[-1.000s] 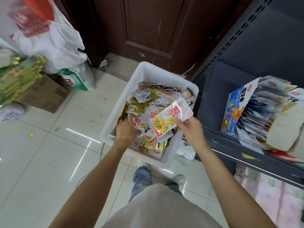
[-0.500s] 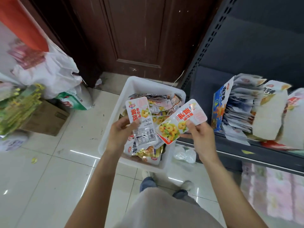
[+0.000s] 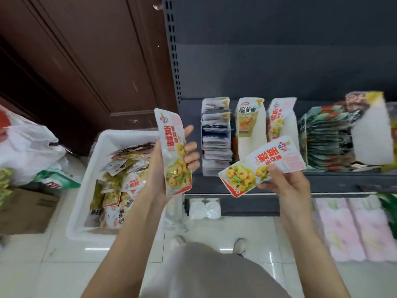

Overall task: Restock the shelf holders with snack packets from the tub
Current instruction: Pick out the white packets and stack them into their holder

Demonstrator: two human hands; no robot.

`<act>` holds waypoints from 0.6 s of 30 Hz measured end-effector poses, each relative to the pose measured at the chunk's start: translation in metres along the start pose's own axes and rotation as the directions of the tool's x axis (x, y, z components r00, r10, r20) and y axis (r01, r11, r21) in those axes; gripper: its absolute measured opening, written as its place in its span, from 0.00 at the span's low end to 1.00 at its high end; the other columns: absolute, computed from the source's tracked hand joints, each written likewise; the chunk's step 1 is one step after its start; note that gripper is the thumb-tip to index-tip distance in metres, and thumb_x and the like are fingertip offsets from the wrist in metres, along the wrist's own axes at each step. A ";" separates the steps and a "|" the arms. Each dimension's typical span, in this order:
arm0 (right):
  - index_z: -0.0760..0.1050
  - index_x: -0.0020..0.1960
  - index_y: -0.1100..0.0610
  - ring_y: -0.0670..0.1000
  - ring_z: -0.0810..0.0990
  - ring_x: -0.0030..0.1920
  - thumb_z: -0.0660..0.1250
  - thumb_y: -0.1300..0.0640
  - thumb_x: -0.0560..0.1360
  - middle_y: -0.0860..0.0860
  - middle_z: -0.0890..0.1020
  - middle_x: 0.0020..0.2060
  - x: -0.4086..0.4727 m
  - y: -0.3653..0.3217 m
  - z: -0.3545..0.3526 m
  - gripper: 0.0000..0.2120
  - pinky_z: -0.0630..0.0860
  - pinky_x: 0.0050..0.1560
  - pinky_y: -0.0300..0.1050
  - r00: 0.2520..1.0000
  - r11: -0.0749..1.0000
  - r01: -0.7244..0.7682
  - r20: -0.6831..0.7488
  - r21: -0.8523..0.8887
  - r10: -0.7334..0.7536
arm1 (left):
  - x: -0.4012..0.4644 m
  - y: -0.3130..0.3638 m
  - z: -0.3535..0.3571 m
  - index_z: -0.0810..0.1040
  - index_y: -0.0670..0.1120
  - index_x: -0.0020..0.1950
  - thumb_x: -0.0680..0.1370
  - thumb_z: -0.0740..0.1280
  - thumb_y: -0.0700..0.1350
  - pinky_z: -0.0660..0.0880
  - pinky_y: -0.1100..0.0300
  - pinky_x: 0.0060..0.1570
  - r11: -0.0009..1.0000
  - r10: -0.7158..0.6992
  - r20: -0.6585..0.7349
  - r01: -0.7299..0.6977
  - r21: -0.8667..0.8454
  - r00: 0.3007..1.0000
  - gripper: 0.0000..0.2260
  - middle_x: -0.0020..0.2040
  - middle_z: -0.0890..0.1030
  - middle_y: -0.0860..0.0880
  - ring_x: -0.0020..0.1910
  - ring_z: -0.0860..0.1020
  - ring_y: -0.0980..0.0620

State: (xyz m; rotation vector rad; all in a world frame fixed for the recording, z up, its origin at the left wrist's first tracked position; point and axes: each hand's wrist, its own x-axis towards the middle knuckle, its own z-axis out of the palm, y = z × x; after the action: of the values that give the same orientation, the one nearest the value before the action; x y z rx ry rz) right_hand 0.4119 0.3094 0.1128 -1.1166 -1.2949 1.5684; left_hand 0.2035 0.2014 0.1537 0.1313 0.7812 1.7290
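Note:
My left hand (image 3: 171, 157) grips a white-and-red snack packet (image 3: 173, 147) upright, to the right of the tub. My right hand (image 3: 283, 183) pinches a second matching packet (image 3: 261, 166) by its lower edge, tilted, in front of the shelf holders. The white tub (image 3: 92, 166) on the floor at left holds several mixed packets. On the dark shelf (image 3: 335, 179) stand cardboard holders: one with stacked packets (image 3: 217, 136), one with a green-labelled front (image 3: 249, 123), and one whose front (image 3: 279, 119) matches the packets I hold.
A further holder of dark-green packets (image 3: 326, 140) sits at the shelf's right. Pink packs (image 3: 352, 229) lie under the shelf. White plastic bags (image 3: 23, 147) and a cardboard box (image 3: 25, 209) stand left of the tub. A brown door (image 3: 86, 61) is behind.
Both hands have lifted out of the tub, each with a packet, and swung right toward the shelf. The left hand picked up its packet from the tub during this time.

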 end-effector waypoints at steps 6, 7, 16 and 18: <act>0.78 0.52 0.50 0.46 0.83 0.36 0.65 0.62 0.78 0.44 0.85 0.42 0.030 -0.022 -0.088 0.08 0.79 0.34 0.39 1.000 0.996 0.030 -0.001 -0.081 -0.031 | 0.037 -0.073 0.062 0.79 0.52 0.53 0.74 0.66 0.58 0.69 0.63 0.36 0.957 0.071 -0.152 -0.024 0.289 0.986 0.13 0.39 0.75 0.50 0.34 0.72 0.55; 0.78 0.50 0.48 0.45 0.84 0.37 0.65 0.61 0.77 0.43 0.85 0.42 0.035 -0.025 -0.103 0.08 0.80 0.34 0.39 0.998 0.992 0.052 -0.014 -0.117 -0.054 | 0.042 -0.083 0.069 0.81 0.55 0.50 0.76 0.64 0.56 0.72 0.61 0.41 0.903 0.109 -0.217 -0.005 0.430 0.970 0.09 0.41 0.77 0.51 0.37 0.74 0.55; 0.76 0.54 0.52 0.41 0.83 0.44 0.67 0.60 0.77 0.44 0.83 0.47 0.070 -0.037 -0.195 0.07 0.80 0.37 0.37 0.990 0.974 0.095 -0.088 -0.204 -0.114 | 0.091 -0.116 0.128 0.79 0.46 0.48 0.80 0.62 0.53 0.76 0.58 0.50 0.355 0.361 0.048 -0.184 0.917 0.931 0.12 0.47 0.81 0.51 0.47 0.80 0.54; 0.76 0.54 0.53 0.40 0.83 0.43 0.66 0.60 0.77 0.44 0.83 0.47 0.072 -0.040 -0.199 0.07 0.80 0.36 0.36 0.990 0.979 0.092 -0.088 -0.181 -0.109 | 0.109 -0.117 0.138 0.80 0.51 0.52 0.78 0.65 0.50 0.76 0.63 0.50 0.254 0.391 0.154 -0.267 0.930 0.907 0.06 0.52 0.80 0.54 0.51 0.79 0.60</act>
State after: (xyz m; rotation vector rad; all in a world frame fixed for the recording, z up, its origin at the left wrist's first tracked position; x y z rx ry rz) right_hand 0.5828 0.4405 0.1246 -1.2019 -1.4232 1.3285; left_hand 0.3306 0.3702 0.1614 1.1070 1.9247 1.4034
